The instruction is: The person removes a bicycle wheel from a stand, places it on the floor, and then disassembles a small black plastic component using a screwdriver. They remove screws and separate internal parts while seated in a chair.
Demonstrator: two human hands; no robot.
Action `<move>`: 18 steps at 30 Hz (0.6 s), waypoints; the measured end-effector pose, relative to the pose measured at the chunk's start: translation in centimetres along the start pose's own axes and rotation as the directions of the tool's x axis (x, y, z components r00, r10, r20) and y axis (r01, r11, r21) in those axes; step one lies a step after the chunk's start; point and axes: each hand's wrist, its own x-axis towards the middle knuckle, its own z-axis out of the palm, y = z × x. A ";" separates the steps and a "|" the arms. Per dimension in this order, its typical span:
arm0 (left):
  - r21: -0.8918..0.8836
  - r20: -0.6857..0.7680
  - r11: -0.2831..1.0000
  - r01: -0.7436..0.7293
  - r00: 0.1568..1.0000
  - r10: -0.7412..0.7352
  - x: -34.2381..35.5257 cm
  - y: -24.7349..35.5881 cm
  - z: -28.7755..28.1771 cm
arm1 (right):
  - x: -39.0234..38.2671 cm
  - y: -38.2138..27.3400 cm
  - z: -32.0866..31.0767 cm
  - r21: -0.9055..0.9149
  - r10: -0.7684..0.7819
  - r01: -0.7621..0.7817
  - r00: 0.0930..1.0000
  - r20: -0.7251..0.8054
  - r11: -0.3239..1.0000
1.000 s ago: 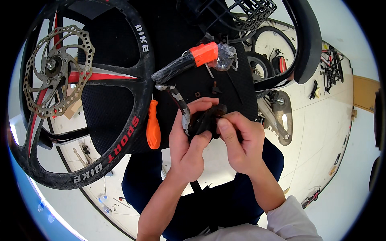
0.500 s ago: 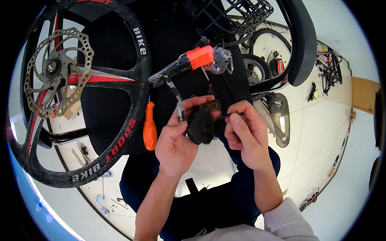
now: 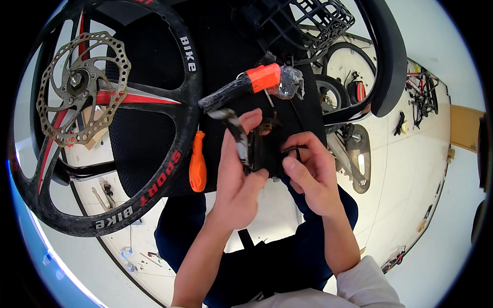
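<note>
My left hand [image 3: 237, 197] is closed around a small black boxy part [image 3: 256, 146], turned edge-on so its face is mostly hidden. A worn strip with peeling silvery tape [image 3: 237, 132] runs up from that part beside my fingers. Just to the right, my right hand [image 3: 316, 179] pinches a thin black bent piece [image 3: 295, 149] between thumb and forefinger. Whether this piece joins the boxy part cannot be made out. Beyond my hands lies a black-wrapped bar with an orange band [image 3: 264, 78] and clear plastic at its end.
At left stands a black spoked wheel [image 3: 189, 110] with a disc brake rotor [image 3: 121, 61]. An orange screwdriver handle [image 3: 197, 169] lies by its rim, on a black textured surface [image 3: 138, 141]. A black basket [image 3: 334, 23] is at the far side; bike parts [image 3: 423, 95] lie on the floor right.
My left hand has turned the boxy part from face-up to edge-on, its thumb now across the near end. My right hand has shifted slightly left, still pinching the thin piece.
</note>
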 end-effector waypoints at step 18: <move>0.597 -0.026 0.802 0.039 0.999 -0.029 0.5 -0.3 -0.8 | 3.1 0.5 -0.3 0.072 -0.071 0.085 0.982 -0.173 0.994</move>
